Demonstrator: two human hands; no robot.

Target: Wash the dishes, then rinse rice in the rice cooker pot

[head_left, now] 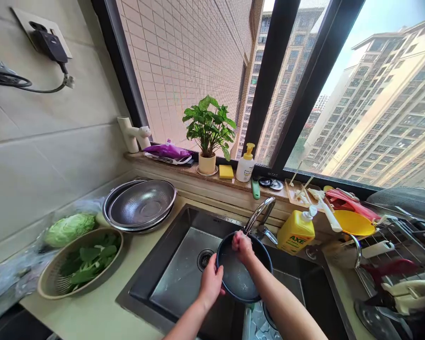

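Our left hand (210, 283) and right hand (242, 248) gripped the rim of a round dark-blue pan (238, 276) above the steel sink (177, 283), with leafy greens (87, 262) in a woven tan basket (44, 283) left of the hands.

The steel sink basin (180, 269) is leaving room for a hand to pass left of the dark pan (236, 278), which the left hand (211, 285) and right hand (242, 246) are gripping. The chrome faucet (260, 215) is standing in the way beyond it, the yellow AXE bottle (296, 231) is blocking the far right, and the steel colanders (141, 204) are crowding the far left counter.
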